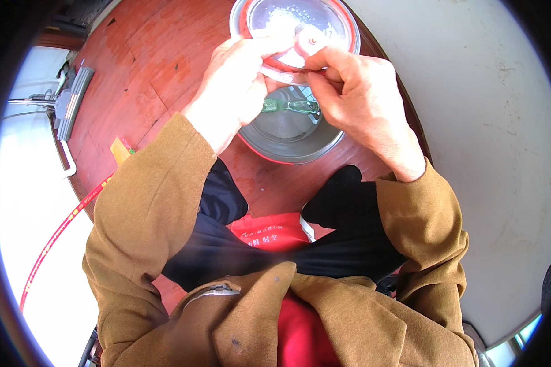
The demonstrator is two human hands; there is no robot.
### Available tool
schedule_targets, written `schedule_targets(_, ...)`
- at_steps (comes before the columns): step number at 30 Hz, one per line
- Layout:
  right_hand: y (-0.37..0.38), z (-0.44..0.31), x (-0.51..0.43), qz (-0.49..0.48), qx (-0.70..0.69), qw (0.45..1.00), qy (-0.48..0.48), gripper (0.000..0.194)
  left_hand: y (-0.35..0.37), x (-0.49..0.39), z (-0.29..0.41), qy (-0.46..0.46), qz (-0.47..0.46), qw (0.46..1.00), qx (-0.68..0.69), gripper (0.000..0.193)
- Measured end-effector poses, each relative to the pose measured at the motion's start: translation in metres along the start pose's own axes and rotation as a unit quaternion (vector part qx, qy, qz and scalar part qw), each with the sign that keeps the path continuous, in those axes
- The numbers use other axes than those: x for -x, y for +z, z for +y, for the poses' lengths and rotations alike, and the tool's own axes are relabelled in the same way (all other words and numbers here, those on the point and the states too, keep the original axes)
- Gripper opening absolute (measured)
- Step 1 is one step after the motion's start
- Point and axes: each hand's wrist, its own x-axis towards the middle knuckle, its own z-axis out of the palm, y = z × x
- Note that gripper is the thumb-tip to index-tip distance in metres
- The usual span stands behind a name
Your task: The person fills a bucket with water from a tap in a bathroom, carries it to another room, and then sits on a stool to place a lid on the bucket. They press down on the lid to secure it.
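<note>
A clear round lid (275,16) with a red ring (245,20) around it and a white knob (313,40) near its middle is held up over a metal pot (280,149). My left hand (236,80) grips its near left edge, thumb on the upper face and fingers beneath. With thumb and forefinger, my right hand (353,82) pinches the near rim where the red ring runs; the exact spot is partly covered by the fingers. Inside the pot lies a tool with a translucent green handle (298,106), its far end hidden by the lid and hands.
The pot stands on a reddish wooden floor (142,69). Between my dark shoes lies a red bag (271,231) bearing writing. A squeeze mop head (69,103) leans at the left, near a red printed band (64,225) and a yellow object (120,150). A pale wall (477,137) rises at the right.
</note>
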Motion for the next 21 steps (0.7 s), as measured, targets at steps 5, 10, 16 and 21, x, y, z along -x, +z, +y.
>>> schedule_targets(5,-0.0015,-0.0006,0.0006,0.003,-0.043,0.999,0.006,0.004,0.0003,0.0022,-0.0001,0.005,0.014,1.0,-0.011,0.03)
schedule_targets(10,0.0011,-0.0053,-0.0002,0.01,-0.015,1.0,-0.008,0.005,0.0042,0.0032,-0.0024,0.024,0.028,0.999,-0.018,0.031)
schedule_targets(16,-0.0045,-0.0022,0.0002,0.001,-0.033,0.999,0.042,0.007,0.0013,0.0008,0.0006,0.003,0.032,0.999,-0.018,0.032)
schedule_targets(21,0.0005,-0.004,-0.0005,0.001,-0.048,0.999,-0.006,0.006,-0.0009,-0.0005,-0.0036,0.014,0.026,1.0,-0.007,0.031)
